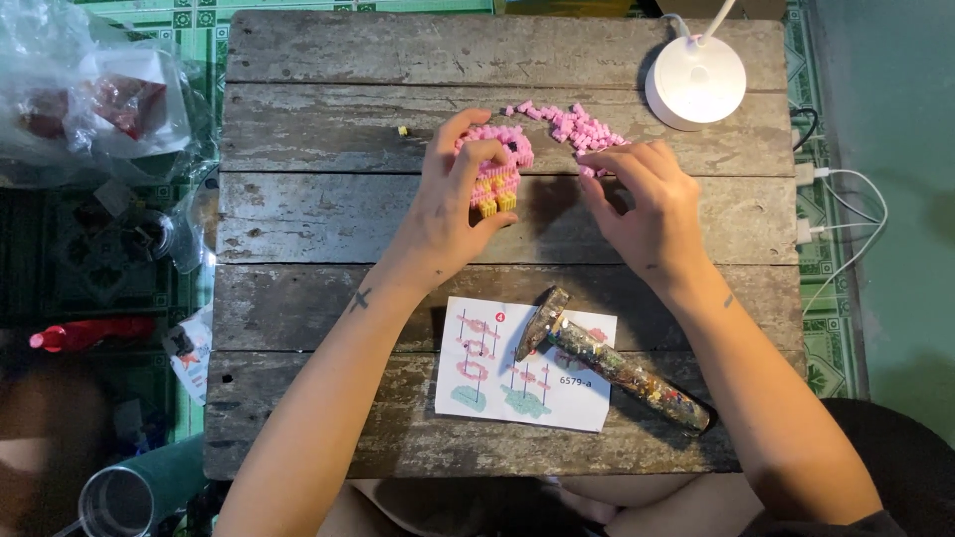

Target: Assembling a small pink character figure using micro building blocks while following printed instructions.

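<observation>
Left hand (453,204) grip closed around the pink block figure (497,171); right hand (642,204) fingers curled at loose pink bricks (577,127).

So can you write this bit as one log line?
left hand: holds pink brick figure | right hand: fingertips at loose pink bricks | hammer: on instruction sheet

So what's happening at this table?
A person sits at a worn wooden table. The left hand grips a small pink and yellow brick figure, while the right hand reaches into a loose pile of pink bricks. An instruction sheet and a hammer lie nearer the person, and a white lamp base stands at the far corner.
</observation>
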